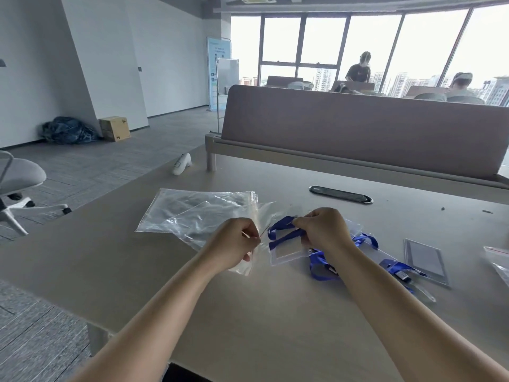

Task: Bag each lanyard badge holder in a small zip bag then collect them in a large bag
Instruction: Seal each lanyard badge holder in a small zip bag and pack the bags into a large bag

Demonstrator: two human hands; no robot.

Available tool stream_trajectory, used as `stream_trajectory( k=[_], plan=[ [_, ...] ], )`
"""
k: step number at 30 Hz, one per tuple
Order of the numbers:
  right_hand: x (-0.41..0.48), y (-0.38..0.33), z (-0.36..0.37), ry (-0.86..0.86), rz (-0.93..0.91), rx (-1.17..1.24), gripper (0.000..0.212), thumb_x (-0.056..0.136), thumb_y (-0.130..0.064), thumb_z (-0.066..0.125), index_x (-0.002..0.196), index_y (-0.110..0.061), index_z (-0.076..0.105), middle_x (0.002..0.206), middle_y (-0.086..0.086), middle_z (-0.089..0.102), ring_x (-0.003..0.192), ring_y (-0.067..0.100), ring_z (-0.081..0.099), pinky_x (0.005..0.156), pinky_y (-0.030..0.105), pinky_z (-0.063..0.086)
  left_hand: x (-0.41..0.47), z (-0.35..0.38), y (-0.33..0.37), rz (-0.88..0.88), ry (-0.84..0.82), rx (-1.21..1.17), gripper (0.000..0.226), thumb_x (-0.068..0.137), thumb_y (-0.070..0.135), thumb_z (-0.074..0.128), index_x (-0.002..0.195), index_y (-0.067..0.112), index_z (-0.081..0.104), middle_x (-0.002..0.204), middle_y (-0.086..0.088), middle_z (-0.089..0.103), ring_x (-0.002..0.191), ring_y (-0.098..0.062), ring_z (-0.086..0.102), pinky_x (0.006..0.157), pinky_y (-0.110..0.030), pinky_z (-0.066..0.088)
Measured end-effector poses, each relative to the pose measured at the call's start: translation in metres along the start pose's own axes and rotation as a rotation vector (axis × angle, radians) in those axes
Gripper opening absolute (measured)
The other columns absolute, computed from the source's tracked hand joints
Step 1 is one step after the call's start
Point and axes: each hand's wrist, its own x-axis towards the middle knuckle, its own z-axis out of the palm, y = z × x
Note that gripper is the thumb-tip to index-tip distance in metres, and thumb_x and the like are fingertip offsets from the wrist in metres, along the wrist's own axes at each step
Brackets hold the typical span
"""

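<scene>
Blue lanyard (281,226) strap sits bunched under the curled fingers of my right hand (322,230), which grips it together with the top of the clear badge holder (286,250). My left hand (234,244) pinches the mouth of the small zip bag (245,267), just beside the holder at its nine o'clock. I judge the loose strap loops could snag on the bag's lip, or the thin film could collapse shut under my one-sided pinch. The large bag (192,208) lies flat at ten o'clock, and spare lanyards (319,267) crowd four o'clock. Bare table (275,312) toward six o'clock gives room, with its edge well off at eight o'clock.
</scene>
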Motion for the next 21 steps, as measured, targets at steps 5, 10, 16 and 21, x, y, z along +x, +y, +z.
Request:
stream_trajectory(
  k=[5, 10, 16, 21],
  plan=[
    [-0.002, 0.000, -0.002, 0.026, 0.049, 0.123, 0.020, 0.084, -0.020, 0.070, 0.072, -0.008, 0.060, 0.038, -0.001, 0.058, 0.048, 0.020, 0.063, 0.072, 0.039, 0.058, -0.004, 0.006, 0.005, 0.003, -0.025, 0.010, 0.010, 0.093, 0.023, 0.063, 0.086, 0.017, 0.065, 0.089, 0.001, 0.071, 0.058, -0.008, 0.071, 0.055, -0.020, 0.042],
    [-0.007, 0.003, 0.007, 0.092, -0.008, 0.115, 0.028, 0.085, -0.024, 0.068, 0.063, -0.015, 0.055, 0.043, -0.001, 0.063, 0.067, 0.030, 0.071, 0.061, 0.029, 0.048, -0.002, 0.010, 0.012, 0.022, -0.023, -0.026, 0.009, 0.090, 0.023, 0.065, 0.088, 0.014, 0.068, 0.086, -0.003, 0.072, 0.066, -0.017, 0.072, 0.048, -0.015, 0.044],
    [-0.020, 0.004, 0.026, 0.036, -0.122, 0.073, 0.029, 0.079, -0.036, 0.073, 0.071, -0.011, 0.061, 0.065, 0.006, 0.072, 0.070, 0.030, 0.071, 0.066, 0.040, 0.053, 0.007, 0.012, 0.010, 0.050, -0.006, -0.173, 0.010, 0.073, 0.024, 0.059, 0.078, 0.020, 0.067, 0.085, 0.008, 0.074, 0.084, -0.024, 0.070, 0.080, -0.048, 0.058],
    [-0.026, 0.002, 0.028, -0.059, -0.266, -0.140, 0.032, 0.093, -0.030, 0.058, 0.064, -0.017, 0.061, 0.062, -0.002, 0.066, 0.061, 0.023, 0.056, 0.055, 0.031, 0.037, 0.008, 0.009, 0.012, 0.039, -0.007, -0.274, 0.007, 0.084, 0.016, 0.060, 0.078, 0.016, 0.064, 0.095, 0.002, 0.076, 0.085, -0.020, 0.074, 0.081, -0.049, 0.060]
  ],
)
